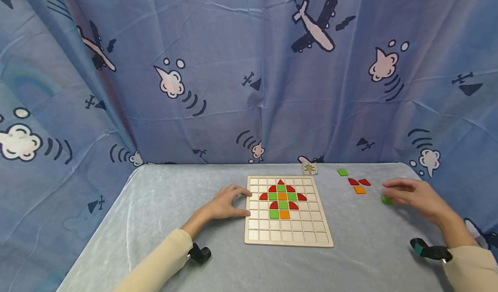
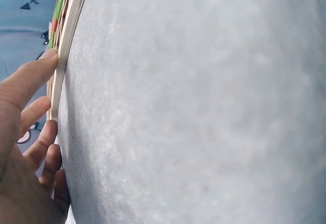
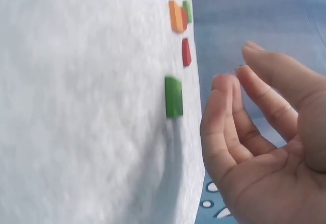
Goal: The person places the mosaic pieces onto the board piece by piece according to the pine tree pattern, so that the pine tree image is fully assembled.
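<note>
A wooden grid board (image 1: 288, 236) lies on the table with green, orange and red pieces forming a pattern in its upper middle. My left hand (image 1: 223, 203) rests at its left edge, thumb and fingertips touching the rim; in the left wrist view the left hand (image 2: 25, 132) is relaxed beside the board's side (image 2: 65, 66). Over a green piece (image 1: 387, 200) at the right hovers my right hand (image 1: 416, 197). The right wrist view shows that green piece (image 3: 173, 97) on the cloth, apart from the loosely bent fingers of the right hand (image 3: 265, 137), which hold nothing.
Beyond the right hand lie a green square (image 1: 343, 172), two red pieces (image 1: 353, 182) (image 1: 364, 182) and an orange square (image 1: 359, 190). A small patterned card (image 1: 310, 168) sits behind the board. A blue printed curtain (image 1: 218, 67) hangs along the table's back.
</note>
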Motion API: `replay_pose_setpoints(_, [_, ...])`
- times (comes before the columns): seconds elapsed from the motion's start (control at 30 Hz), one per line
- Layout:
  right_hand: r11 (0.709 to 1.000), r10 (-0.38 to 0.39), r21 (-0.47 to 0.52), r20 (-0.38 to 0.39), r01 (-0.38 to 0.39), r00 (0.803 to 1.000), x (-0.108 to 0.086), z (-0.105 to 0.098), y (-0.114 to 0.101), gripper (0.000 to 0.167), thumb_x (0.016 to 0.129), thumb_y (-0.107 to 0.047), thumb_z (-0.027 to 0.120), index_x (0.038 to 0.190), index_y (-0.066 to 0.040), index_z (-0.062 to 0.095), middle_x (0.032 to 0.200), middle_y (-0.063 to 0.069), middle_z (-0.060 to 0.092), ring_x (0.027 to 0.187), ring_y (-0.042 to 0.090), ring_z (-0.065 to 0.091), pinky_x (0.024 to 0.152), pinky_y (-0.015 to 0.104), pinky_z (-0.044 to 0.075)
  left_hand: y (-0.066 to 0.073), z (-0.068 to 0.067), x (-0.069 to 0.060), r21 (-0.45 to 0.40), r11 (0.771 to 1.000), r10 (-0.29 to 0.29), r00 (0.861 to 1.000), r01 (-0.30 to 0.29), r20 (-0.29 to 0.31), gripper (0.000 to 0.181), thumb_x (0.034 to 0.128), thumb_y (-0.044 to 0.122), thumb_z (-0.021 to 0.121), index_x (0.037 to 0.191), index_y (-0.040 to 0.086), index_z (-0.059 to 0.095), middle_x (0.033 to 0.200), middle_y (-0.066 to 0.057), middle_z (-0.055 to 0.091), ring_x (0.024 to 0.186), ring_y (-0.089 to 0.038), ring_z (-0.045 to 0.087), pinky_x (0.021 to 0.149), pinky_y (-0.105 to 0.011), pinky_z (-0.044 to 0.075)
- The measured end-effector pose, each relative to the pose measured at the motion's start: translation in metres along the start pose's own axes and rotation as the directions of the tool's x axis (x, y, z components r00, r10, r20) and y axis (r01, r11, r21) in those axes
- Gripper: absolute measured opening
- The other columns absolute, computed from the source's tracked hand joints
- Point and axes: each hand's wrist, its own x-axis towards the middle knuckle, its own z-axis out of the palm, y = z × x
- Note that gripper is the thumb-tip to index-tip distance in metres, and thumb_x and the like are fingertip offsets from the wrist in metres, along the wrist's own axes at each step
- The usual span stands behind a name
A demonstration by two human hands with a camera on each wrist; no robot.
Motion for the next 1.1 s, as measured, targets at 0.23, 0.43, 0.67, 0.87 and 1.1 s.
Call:
replay_pose_setpoints(0.23, [0.984, -0.014, -0.177, 0.006, 0.015, 1.000, 0.000, -0.009, 0.011, 0.065, 0.089, -0.045, 0.071, 0.133, 0.001, 0.058, 0.129, 0.017, 0.061, 0.085, -0.014, 0.051, 0.072, 0.025, 0.051, 0.002, -0.001, 0.000, -0.009, 1.000, 0.001, 1.000, -0.001, -0.001, 0.056, 0.0814, 0.045, 0.079, 0.132, 0.027, 0.060, 0.137, 0.000, 0.054, 0.125, -0.027, 0.045, 0.106, -0.052, 0.036])
replay_pose_setpoints(0.43, [0.970, -0.063, -0.235, 0.008, 0.063, 0.998, 0.003, -0.008, 0.019, 0.060, 0.085, -0.039, 0.077, 0.128, 0.001, 0.062, 0.121, 0.020, 0.064, 0.083, -0.010, 0.053, 0.069, 0.022, 0.052, 0.002, -0.001, 0.000, -0.007, 1.000, 0.001, 1.000, -0.001, -0.003, 0.056, 0.0816, 0.045, 0.078, 0.131, 0.027, 0.060, 0.137, 0.000, 0.054, 0.125, -0.026, 0.045, 0.106, -0.051, 0.036])
replay_pose_setpoints(0.67, [0.953, -0.097, -0.287, 0.014, 0.096, 0.995, 0.007, -0.003, 0.021, 0.051, 0.083, -0.030, 0.079, 0.120, 0.002, 0.067, 0.111, 0.012, 0.066, 0.079, -0.005, 0.051, 0.065, 0.021, 0.050, 0.002, 0.000, 0.000, -0.008, 1.000, -0.001, 1.000, 0.001, 0.001, 0.056, 0.0818, 0.045, 0.078, 0.132, 0.027, 0.060, 0.138, 0.000, 0.054, 0.125, -0.026, 0.045, 0.106, -0.051, 0.036])
replay_pose_setpoints(0.87, [0.955, -0.090, -0.283, 0.004, 0.087, 0.996, 0.007, -0.001, 0.020, 0.043, 0.082, -0.027, 0.080, 0.114, 0.001, 0.070, 0.100, 0.006, 0.065, 0.075, 0.000, 0.049, 0.063, 0.021, 0.048, 0.001, 0.000, 0.001, -0.009, 1.000, 0.005, 1.000, -0.005, 0.000, 0.056, 0.0817, 0.045, 0.078, 0.132, 0.028, 0.060, 0.137, 0.000, 0.054, 0.124, -0.026, 0.045, 0.106, -0.051, 0.036])
replay_pose_setpoints(1.1, [0.959, -0.117, -0.262, -0.010, 0.110, 0.993, 0.008, 0.002, 0.020, 0.037, 0.080, -0.022, 0.082, 0.107, 0.000, 0.069, 0.091, 0.001, 0.064, 0.073, 0.001, 0.051, 0.062, 0.022, 0.048, 0.000, 0.000, 0.000, -0.005, 1.000, 0.007, 1.000, -0.007, 0.000, 0.056, 0.0818, 0.045, 0.078, 0.132, 0.027, 0.060, 0.136, 0.000, 0.054, 0.124, -0.025, 0.045, 0.105, -0.051, 0.037])
